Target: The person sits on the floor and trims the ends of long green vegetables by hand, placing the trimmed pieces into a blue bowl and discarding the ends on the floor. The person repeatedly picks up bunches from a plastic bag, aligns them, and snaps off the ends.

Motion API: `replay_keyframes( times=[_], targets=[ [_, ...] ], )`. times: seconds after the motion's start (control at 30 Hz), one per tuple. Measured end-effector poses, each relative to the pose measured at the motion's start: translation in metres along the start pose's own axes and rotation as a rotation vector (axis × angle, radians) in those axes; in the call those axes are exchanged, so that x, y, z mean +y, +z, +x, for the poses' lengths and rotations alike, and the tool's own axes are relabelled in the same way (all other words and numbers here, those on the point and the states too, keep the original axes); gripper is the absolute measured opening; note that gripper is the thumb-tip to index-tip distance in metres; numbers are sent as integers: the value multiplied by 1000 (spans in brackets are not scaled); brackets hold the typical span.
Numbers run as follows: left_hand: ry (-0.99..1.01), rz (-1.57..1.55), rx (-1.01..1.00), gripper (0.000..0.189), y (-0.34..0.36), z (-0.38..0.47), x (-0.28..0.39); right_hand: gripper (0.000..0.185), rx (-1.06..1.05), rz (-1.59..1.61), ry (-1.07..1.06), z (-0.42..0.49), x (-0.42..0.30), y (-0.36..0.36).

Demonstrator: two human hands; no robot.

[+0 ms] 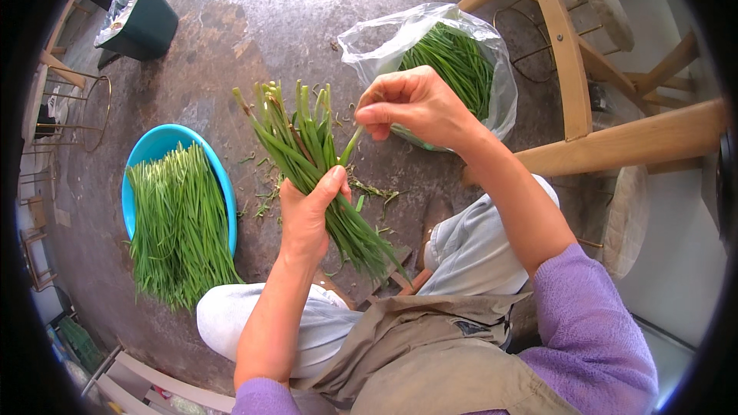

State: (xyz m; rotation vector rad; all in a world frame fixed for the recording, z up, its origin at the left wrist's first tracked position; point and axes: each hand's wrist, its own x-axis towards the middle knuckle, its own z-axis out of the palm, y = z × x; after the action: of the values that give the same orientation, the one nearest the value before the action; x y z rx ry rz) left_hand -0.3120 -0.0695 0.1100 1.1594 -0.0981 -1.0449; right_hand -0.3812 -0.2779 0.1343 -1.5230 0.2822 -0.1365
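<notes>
My left hand [311, 207] is wrapped around a bunch of garlic chives [300, 138], its pale cut ends up and its leaf tips hanging towards my knees. Just right of the bunch, my right hand [403, 106] pinches the end of a single chive stalk [350, 147] that leans out from the others. Left of my hands, a blue plastic basin [232, 207] holds many chives [179, 219] laid side by side, their leaves draping over its near rim. Behind my right hand stands an open clear plastic bag [369, 49] with more chives [455, 63] inside.
Trimmed scraps [375, 189] litter the concrete floor [277, 29] below my hands. A dark green bin [144, 23] with a liner stands at the far left. Wooden furniture legs [562, 52] and a cushioned stool [602, 6] rise on the right. A grey slatted seat [167, 383] is at lower left.
</notes>
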Motion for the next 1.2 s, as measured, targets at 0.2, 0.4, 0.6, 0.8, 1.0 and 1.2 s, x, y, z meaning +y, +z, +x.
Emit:
replay_keyframes(
  times=[0.2,0.4,0.6,0.8,1.0,1.2],
  targets=[
    [4,-64,-35,17,0,2,1,30,385,89,47,8,-12,-32],
    [-34,-161,-48,18,2,4,1,33,21,7,72,-1,-2,19],
    [3,-171,-16,31,5,7,1,33,408,565,62,8,-10,5],
    [-56,-126,-115,34,8,11,-4,35,188,35,144,5,-12,20],
    [7,-174,-4,25,11,6,0,26,202,-97,155,7,-5,16],
    [71,-111,23,18,12,10,1,19,289,-197,91,9,-1,14]
  ],
)
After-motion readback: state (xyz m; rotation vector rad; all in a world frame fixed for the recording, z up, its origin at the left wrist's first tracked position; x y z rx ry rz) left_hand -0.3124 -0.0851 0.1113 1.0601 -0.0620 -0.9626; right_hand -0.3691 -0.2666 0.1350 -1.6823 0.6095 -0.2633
